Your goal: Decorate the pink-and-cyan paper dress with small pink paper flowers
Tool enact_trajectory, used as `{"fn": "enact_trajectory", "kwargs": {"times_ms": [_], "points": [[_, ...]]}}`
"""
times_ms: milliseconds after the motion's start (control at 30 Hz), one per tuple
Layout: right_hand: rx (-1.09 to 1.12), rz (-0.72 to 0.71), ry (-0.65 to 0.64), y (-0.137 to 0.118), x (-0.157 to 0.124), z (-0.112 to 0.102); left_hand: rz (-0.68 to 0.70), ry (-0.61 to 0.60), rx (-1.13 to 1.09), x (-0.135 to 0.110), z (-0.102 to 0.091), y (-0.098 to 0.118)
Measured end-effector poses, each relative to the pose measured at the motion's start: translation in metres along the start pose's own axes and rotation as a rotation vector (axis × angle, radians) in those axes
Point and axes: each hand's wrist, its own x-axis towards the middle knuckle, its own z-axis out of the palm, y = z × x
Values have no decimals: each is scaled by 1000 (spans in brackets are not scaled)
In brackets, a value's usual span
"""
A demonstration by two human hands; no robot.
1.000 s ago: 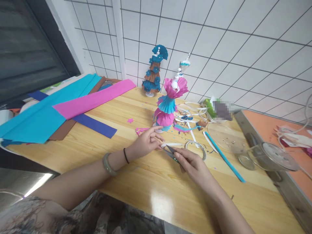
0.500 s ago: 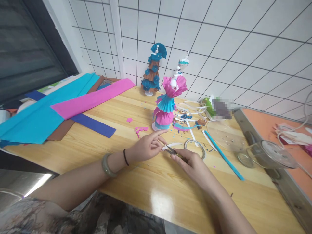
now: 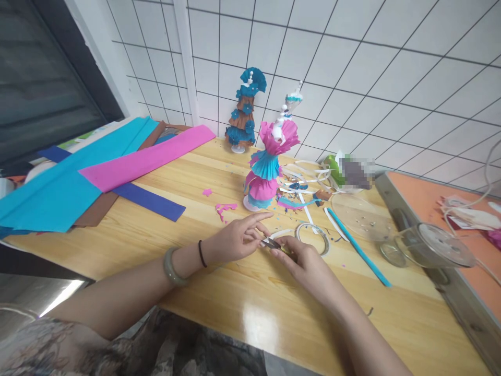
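Observation:
My right hand grips a small pair of dark-bladed scissors, largely covered by the fingers, with its blades close together. The scissor tips meet the fingertips of my left hand, whose thumb and fingers pinch a small white strip; little of it shows. The left index finger sticks out straight. Just behind the hands stands a doll-like figure in a pink and turquoise crepe paper dress. A roll of white tape lies flat beyond my right hand.
Crepe paper sheets in turquoise, pink and blue overlap at left. A teal and brown figure stands by the tiled wall. Paper scraps, a turquoise strip, a glass jar and a clear plastic tub are at right.
The scissor blades have come together at the left fingertips, and less of the white strip shows. Both hands have stayed nearly in place; the view has shifted slightly.

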Motion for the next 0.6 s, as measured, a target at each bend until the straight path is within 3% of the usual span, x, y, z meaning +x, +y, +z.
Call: {"fn": "enact_trajectory", "kwargs": {"times_ms": [600], "points": [[-61, 0, 3, 2, 0, 3, 17, -4, 63, -1, 0, -2]]}}
